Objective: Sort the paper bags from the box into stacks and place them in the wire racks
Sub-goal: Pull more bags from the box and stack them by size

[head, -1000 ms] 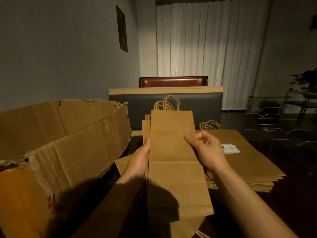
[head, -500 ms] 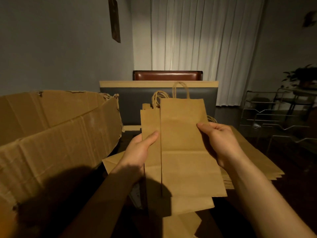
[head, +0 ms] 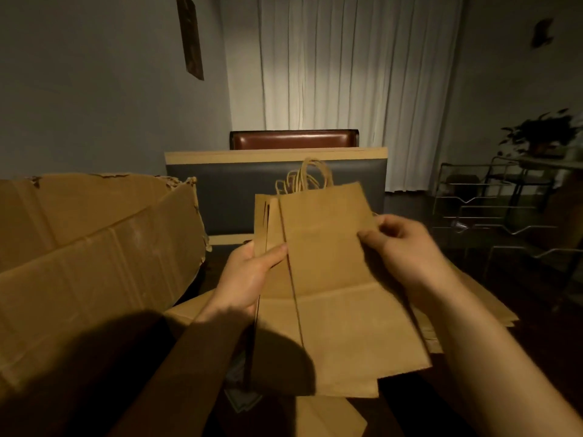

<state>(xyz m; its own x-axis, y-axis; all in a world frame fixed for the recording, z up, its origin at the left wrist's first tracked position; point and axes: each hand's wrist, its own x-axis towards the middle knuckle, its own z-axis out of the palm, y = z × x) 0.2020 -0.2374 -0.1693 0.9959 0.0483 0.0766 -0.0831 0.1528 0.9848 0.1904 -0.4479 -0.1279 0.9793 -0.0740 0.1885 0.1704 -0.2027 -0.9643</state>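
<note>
Sorting flat paper bags (head: 331, 279) above a dim table, a person holds a small sheaf upright between both hands. The left hand (head: 249, 275) grips the sheaf's left edge, thumb pressed across the front; the right hand (head: 399, 244) pinches the front bag's right edge, seemingly peeling it from those behind. Twisted paper handles (head: 304, 178) poke up behind the top edge.

By the look of it, the step in hand is separating one bag by size. The next move probably calls for drawing that bag clear without dragging its neighbours along, then laying it squarely on the matching stack (head: 473, 310) lying flat beneath the right forearm. Stacks have yet to reach the wire racks (head: 492, 216), which stand well apart at right.

Bags are matte brown kraft, thin and creased, with a folded base panel showing as a crosswise crease. At left the box (head: 94, 263) is corrugated card, its flaps torn and ragged. Racks are thin bent metal rod, open-framed. Behind, a pale curtain (head: 340, 74) hangs in soft vertical pleats.
</note>
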